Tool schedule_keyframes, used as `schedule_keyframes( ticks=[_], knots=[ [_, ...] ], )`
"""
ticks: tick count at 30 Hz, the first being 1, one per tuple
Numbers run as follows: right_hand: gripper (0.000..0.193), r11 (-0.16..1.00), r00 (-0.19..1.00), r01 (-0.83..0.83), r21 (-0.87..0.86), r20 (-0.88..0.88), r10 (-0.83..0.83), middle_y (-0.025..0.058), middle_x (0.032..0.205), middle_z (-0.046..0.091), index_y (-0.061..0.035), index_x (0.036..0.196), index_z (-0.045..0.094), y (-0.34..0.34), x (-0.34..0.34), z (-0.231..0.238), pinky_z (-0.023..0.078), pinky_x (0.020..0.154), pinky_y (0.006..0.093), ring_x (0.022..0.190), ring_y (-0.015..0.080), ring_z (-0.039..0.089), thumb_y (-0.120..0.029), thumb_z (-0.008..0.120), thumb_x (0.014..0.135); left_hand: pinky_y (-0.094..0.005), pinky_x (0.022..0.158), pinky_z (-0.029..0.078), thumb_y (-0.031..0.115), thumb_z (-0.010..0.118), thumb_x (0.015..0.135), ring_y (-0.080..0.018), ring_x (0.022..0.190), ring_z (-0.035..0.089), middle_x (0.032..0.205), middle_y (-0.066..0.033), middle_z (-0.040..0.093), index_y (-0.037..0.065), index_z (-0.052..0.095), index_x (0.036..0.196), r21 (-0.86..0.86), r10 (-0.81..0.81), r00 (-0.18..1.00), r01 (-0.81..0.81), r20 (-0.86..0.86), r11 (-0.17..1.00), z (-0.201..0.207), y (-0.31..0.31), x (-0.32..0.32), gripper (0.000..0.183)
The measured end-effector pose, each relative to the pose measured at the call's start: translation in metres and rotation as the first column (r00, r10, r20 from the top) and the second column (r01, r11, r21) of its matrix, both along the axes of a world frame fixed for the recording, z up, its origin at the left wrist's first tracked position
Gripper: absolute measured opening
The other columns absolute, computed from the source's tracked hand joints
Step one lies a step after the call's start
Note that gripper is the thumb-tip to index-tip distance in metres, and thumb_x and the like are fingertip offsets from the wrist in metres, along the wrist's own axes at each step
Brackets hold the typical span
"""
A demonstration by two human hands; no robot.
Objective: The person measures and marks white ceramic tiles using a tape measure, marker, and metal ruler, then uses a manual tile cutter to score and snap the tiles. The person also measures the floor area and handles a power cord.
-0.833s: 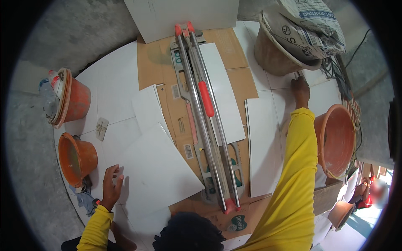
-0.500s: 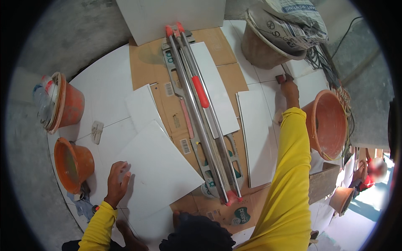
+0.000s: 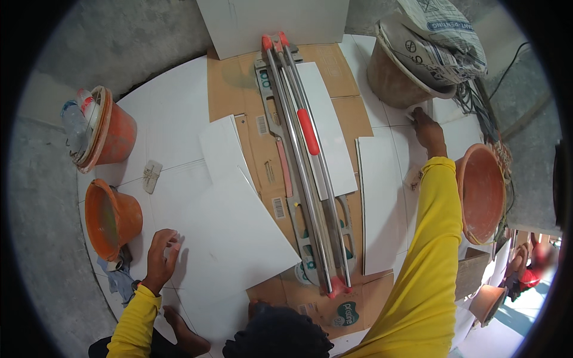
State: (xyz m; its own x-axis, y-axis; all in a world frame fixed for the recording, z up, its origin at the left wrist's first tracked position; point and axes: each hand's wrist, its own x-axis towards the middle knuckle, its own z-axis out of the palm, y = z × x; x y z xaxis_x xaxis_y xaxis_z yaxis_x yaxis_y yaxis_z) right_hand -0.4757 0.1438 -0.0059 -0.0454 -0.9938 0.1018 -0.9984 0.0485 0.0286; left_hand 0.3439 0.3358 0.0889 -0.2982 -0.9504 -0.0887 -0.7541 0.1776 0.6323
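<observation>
OK, L hand (image 3: 162, 261) half-curled nr edge of lg tile (image 3: 233, 232); R hand (image 3: 427, 129) in gap betw. bucket (image 3: 391, 77) & tub (image 3: 482, 194), can't tell grip.

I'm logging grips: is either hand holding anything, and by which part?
The left hand is empty. The right hand, near the brown bucket, shows too small to tell whether it grips anything.
</observation>
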Motion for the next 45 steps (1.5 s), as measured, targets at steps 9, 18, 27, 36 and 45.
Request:
schedule_keyframes(
  ticks=[9, 18, 27, 36, 45],
  knots=[
    [0.049, 0.986, 0.987, 0.092, -0.142, 0.143, -0.071, 0.0213, 0.123, 0.066, -0.0113, 0.142, 0.051, 0.043, 0.078, 0.039, 0.057, 0.082, 0.0545, 0.101, 0.0463, 0.07, -0.026, 0.07, 0.099, -0.0381, 0.092, 0.056, 0.003, 0.07, 0.099, -0.0318, 0.104, 0.068, 0.121, -0.0186, 0.066, -0.002, 0.064, 0.126, -0.045, -0.11, 0.993, 0.108, -0.046, 0.993, -0.024, 0.006, -0.009, 0.028],
    [0.075, 0.99, 0.994, -0.046, -0.132, 0.091, 0.059, 0.0068, 0.117, 0.064, -0.0194, 0.161, 0.046, 0.198, 0.306, 0.142, 0.059, 0.062, 0.0402, 0.085, 0.0264, 0.074, -0.01, 0.072, 0.092, -0.0352, 0.091, 0.055, 0.012, 0.068, 0.104, -0.025, 0.104, 0.069, 0.122, -0.015, 0.067, 0.0, 0.066, 0.128, -0.079, -0.024, 0.981, 0.008, -0.194, 0.997, -0.018, -0.021, -0.017, 0.027],
    [0.099, 0.658, 0.647, -0.733, 0.174, 0.48, 0.593, 0.0105, 0.11, 0.056, -0.013, 0.16, 0.046, 0.294, 0.488, 0.117, 0.057, 0.063, 0.0375, 0.081, 0.0264, 0.07, -0.018, 0.089, 0.071, -0.0388, 0.102, 0.05, 0.025, 0.066, 0.107, -0.0265, 0.125, 0.061, 0.135, -0.0165, 0.061, 0.005, 0.057, 0.143, 0.082, 0.24, 0.843, -0.23, -0.482, 0.97, -0.05, -0.056, -0.082, 0.042],
    [0.094, 0.71, 0.7, -0.672, 0.213, 0.496, 0.514, 0.0131, 0.118, 0.058, -0.0117, 0.154, 0.051, 0.322, 0.48, 0.065, 0.06, 0.067, 0.0405, 0.085, 0.0297, 0.072, -0.017, 0.089, 0.068, -0.0556, 0.116, 0.036, 0.04, 0.086, 0.086, -0.0434, 0.144, 0.044, 0.153, -0.0246, 0.048, 0.002, 0.049, 0.149, -0.251, -0.021, 1.0, 0.026, 0.023, 0.968, -0.076, -0.029, -0.139, 0.083],
    [0.066, 0.978, 0.659, -0.199, -0.063, 0.73, 0.181, 0.0174, 0.123, 0.065, -0.0045, 0.137, 0.059, 0.362, 0.493, 0.035, 0.059, 0.078, 0.0439, 0.094, 0.0333, 0.071, -0.014, 0.086, 0.078, -0.0614, 0.123, 0.026, 0.047, 0.091, 0.077, -0.0418, 0.153, 0.036, 0.161, -0.0258, 0.042, -0.001, 0.045, 0.151, -0.179, -0.048, 0.993, 0.067, 0.108, 0.981, -0.069, -0.037, -0.154, 0.1]
  ],
)
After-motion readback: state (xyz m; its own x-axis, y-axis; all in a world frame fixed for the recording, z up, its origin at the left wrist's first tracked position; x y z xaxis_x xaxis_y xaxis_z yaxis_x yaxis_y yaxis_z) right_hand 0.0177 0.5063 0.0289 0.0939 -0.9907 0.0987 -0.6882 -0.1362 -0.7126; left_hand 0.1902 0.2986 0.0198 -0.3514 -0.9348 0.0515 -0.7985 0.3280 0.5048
